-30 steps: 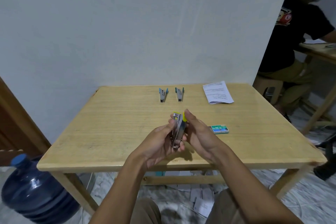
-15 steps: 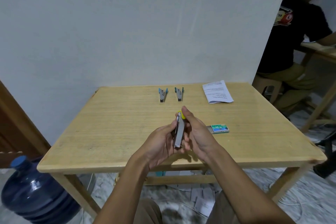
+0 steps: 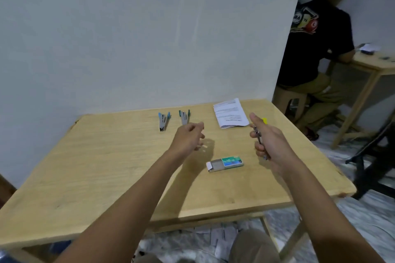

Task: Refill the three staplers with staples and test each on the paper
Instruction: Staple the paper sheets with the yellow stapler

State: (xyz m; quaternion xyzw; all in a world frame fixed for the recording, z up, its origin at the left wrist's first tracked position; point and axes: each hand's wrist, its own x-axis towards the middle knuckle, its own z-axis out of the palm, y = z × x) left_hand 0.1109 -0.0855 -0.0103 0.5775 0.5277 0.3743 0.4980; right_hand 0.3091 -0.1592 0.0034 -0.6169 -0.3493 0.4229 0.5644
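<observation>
Since the earlier frame our two hands have parted. The left hand (image 3: pixel 188 137) has let go of the yellow-tipped metal stapler (image 3: pixel 258 135) and swung left and farther out, while the right hand (image 3: pixel 269 142) has carried that stapler off to the right. The right hand's fingers are curled round the stapler's body, with the thumb lying along its top and the yellow tip pointing to the far side. The left hand hovers above the pale wooden table (image 3: pixel 106 156), fingers loosely curled. It is motion-blurred, and we see nothing held in it. The held stapler is in the air, just on the near side of the folded white printed paper (image 3: pixel 230 113) at the far right. We judge that loading of this first stapler is finished and the test on the paper is in hand. The next move calls for steadying or lifting the paper's edge, sliding it into the stapler's mouth, and squeezing. The green-and-blue staple box (image 3: pixel 225 162), its tray slid partly out, lies on the near side between the hands. The blue-handled stapler (image 3: pixel 163 121) and the teal-handled stapler (image 3: pixel 184 117) lie side by side at the far edge, awaiting their turn.
</observation>
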